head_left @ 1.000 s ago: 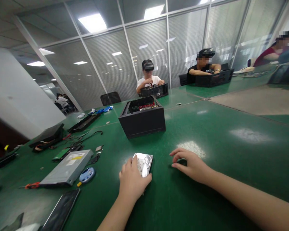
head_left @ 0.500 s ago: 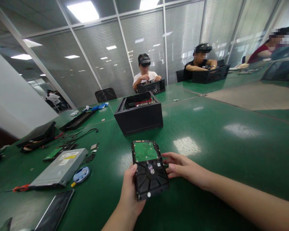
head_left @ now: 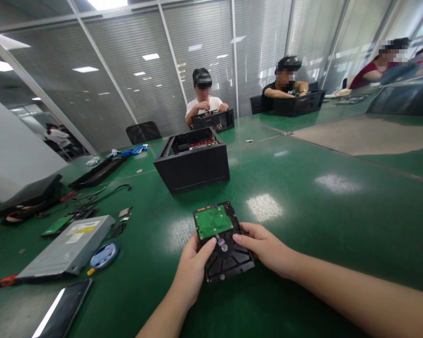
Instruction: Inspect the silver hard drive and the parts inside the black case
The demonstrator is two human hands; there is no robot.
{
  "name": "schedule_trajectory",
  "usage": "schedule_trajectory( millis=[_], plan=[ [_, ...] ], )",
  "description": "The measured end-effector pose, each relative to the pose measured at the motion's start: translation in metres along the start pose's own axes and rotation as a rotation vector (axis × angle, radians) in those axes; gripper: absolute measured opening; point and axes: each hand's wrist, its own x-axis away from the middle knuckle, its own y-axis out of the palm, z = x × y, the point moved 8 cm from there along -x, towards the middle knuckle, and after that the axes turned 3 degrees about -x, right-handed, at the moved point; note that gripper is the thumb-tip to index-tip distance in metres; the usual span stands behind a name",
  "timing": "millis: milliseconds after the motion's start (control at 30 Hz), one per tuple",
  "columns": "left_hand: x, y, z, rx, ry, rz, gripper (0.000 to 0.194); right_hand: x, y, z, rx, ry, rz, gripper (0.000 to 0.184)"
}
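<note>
Together, left hand (head_left: 188,272) and right hand (head_left: 270,249) clasp hard drive (head_left: 227,258) over table (head_left: 303,220), toward near edge; slipping thumbs could scrape green circuit board (head_left: 213,223), uneven release could drop drive

To my left I see a dark phone (head_left: 64,310) on the green table (head_left: 296,213). Across from me are a black chair (head_left: 143,133), a person in white (head_left: 215,103) and a person in black (head_left: 269,91), with a glass partition (head_left: 109,91) behind them. A tan patch (head_left: 359,136) lies to my right.
</note>
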Motion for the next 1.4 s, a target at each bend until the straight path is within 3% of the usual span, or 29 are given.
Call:
schedule_trajectory(
  millis=[300, 767, 1400],
  plan=[
    [-0.0038, -0.0005, 0.0003, -0.103, 0.049, -0.113, 0.041, -0.0009, -0.0019, -0.0043, 0.011, 0.022, 0.046, 0.028],
    [-0.0096, -0.0026, -0.0063, -0.090, 0.048, -0.086, 0.042, -0.0008, -0.0065, -0.0055, 0.095, 0.002, 0.078, 0.028],
    [-0.0066, -0.0014, 0.0020, -0.250, 0.110, -0.092, 0.042, -0.0015, -0.0001, -0.0038, 0.093, 0.033, -0.035, 0.031]
  ],
)
